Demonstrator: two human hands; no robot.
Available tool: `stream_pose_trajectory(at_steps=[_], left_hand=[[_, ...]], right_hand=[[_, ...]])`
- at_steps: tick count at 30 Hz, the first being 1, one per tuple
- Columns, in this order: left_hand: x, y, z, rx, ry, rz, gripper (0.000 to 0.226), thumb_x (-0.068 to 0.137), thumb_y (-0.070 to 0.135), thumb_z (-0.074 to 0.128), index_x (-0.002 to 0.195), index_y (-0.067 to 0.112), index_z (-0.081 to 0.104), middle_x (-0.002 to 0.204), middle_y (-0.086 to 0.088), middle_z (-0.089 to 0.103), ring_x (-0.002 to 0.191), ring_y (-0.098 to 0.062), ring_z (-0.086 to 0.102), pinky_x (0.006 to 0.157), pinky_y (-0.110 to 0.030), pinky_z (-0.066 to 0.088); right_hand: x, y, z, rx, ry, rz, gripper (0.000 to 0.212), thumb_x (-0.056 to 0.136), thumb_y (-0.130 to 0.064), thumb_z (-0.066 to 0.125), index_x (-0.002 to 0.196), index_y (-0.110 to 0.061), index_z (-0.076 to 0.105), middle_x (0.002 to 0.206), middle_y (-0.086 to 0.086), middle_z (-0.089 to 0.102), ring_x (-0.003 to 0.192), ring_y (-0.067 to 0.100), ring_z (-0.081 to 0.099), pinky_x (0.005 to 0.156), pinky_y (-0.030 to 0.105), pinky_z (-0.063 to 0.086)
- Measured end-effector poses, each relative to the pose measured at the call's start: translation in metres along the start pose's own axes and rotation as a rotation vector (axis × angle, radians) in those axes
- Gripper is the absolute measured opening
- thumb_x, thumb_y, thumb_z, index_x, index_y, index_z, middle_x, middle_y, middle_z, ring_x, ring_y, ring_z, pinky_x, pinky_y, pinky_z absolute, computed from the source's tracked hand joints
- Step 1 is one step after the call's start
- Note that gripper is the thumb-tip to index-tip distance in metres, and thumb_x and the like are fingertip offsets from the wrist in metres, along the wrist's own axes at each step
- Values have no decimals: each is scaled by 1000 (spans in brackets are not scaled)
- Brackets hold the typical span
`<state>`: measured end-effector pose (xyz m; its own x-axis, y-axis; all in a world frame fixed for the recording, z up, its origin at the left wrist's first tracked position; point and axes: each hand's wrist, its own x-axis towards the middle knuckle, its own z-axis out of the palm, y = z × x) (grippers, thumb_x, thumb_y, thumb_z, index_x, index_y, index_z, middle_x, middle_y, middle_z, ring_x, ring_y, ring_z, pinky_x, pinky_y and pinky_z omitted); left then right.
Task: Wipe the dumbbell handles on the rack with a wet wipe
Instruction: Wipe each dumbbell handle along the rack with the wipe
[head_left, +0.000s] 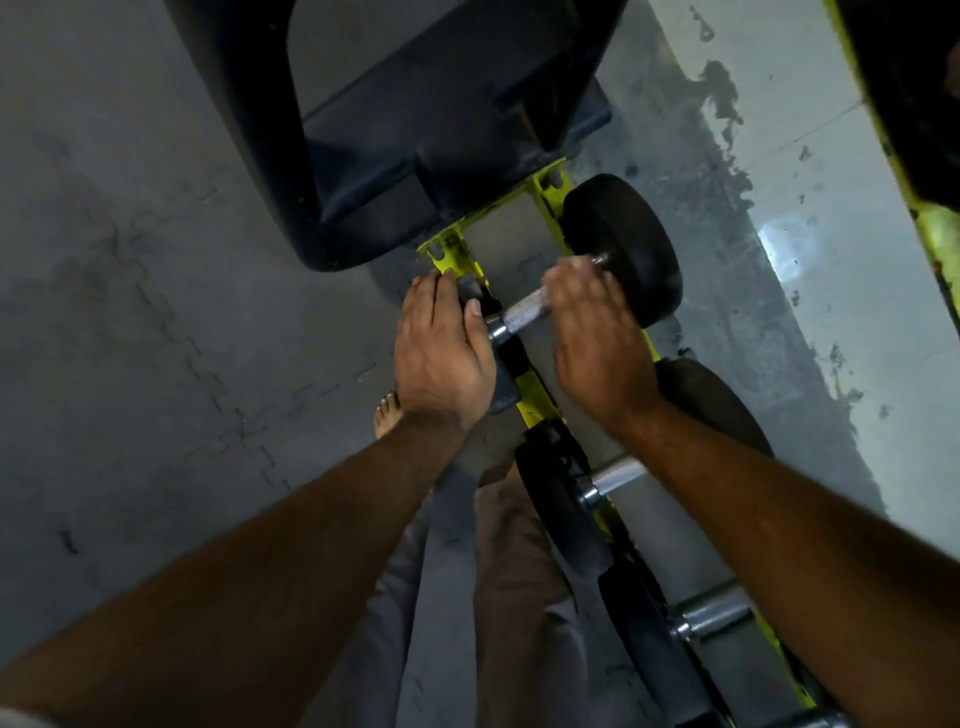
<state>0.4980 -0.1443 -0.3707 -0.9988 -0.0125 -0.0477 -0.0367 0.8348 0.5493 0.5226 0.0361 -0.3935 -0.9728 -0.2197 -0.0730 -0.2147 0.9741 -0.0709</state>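
Note:
A dumbbell lies across the yellow rack (536, 391), with a knurled steel handle (523, 306) and a black far head (626, 244). My right hand (597, 343) curls over the far half of that handle. A pale edge at its fingertips may be the wet wipe; the rest is hidden under the hand. My left hand (441, 353) rests flat on the dumbbell's near head (503, 387), fingers straight, thumb beside the chrome collar. Lower on the rack sit a second dumbbell handle (618, 475) and a third (712, 613).
A dark padded gym bench or machine (415, 130) stands just beyond the rack's end. Grey interlocking floor mats (156, 312) spread to the left. My bare foot (387, 415) and grey trousers (519, 597) are below. A stained pale wall panel (831, 234) runs along the right.

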Motion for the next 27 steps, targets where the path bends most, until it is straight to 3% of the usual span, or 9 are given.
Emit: stream_pose_trajectory(at_steps=[2, 4, 6, 10, 13, 18, 22, 25, 27], left_hand=[[0, 0, -1, 0, -1, -6, 51, 102, 29, 33, 134, -6, 53, 137, -24, 53, 132, -39, 46, 112, -49, 38], [1, 0, -3, 3, -3, -5, 52, 103, 30, 32, 134, -6, 53, 137, -23, 53, 132, -38, 46, 111, -49, 38], [1, 0, -4, 6, -15, 4, 52, 103, 30, 32, 134, -5, 52, 137, -23, 53, 132, -38, 46, 110, -49, 39], [4, 0, -6, 90, -52, 88, 49, 102, 29, 34, 132, -3, 54, 136, -22, 54, 132, -37, 46, 113, -48, 36], [8, -3, -6, 110, -48, 188, 44, 100, 26, 38, 126, -4, 57, 132, -24, 56, 128, -37, 50, 115, -46, 34], [4, -1, -4, 63, -50, 88, 47, 101, 28, 35, 133, -2, 53, 137, -22, 54, 133, -38, 45, 115, -49, 32], [5, 0, -5, 6, -42, 63, 47, 101, 27, 35, 133, -3, 53, 136, -22, 54, 132, -38, 45, 115, -48, 33], [4, 0, -8, -62, -33, 102, 41, 101, 21, 39, 129, -5, 55, 133, -23, 56, 129, -37, 46, 114, -48, 35], [7, -2, -9, -90, -57, 102, 43, 102, 22, 38, 130, -6, 55, 135, -24, 55, 130, -38, 46, 115, -47, 34]], right_hand=[[-2, -21, -2, 19, -8, 153, 63, 95, -6, 42, 155, 3, 26, 162, 22, 25, 152, 37, 18, 124, 49, 19], [-5, -40, 1, 29, -30, 32, 60, 95, -8, 32, 154, 3, 30, 161, 22, 28, 151, 37, 21, 123, 49, 22], [-3, -24, 3, 49, -38, -75, 56, 97, -8, 34, 152, 1, 36, 159, 19, 34, 150, 35, 27, 122, 48, 24], [1, -20, -4, 66, -31, 196, 59, 96, -11, 39, 153, 3, 31, 161, 21, 29, 152, 35, 19, 124, 49, 17], [3, -41, -3, 49, -58, 70, 61, 93, -14, 34, 151, 3, 36, 158, 21, 35, 151, 36, 24, 125, 46, 12], [8, -26, -11, 80, -75, 259, 63, 93, -16, 45, 153, 1, 33, 160, 18, 33, 153, 34, 19, 125, 45, 16], [10, -24, -14, 120, -81, 61, 57, 96, -22, 42, 148, 1, 43, 154, 18, 43, 149, 33, 31, 122, 47, 24], [5, -11, -19, 96, -74, 182, 62, 100, -34, 38, 153, -1, 35, 161, 16, 33, 152, 31, 21, 124, 45, 19], [0, -32, -12, 168, -44, 206, 62, 97, -23, 38, 154, 0, 32, 163, 16, 28, 153, 33, 17, 124, 46, 17]])
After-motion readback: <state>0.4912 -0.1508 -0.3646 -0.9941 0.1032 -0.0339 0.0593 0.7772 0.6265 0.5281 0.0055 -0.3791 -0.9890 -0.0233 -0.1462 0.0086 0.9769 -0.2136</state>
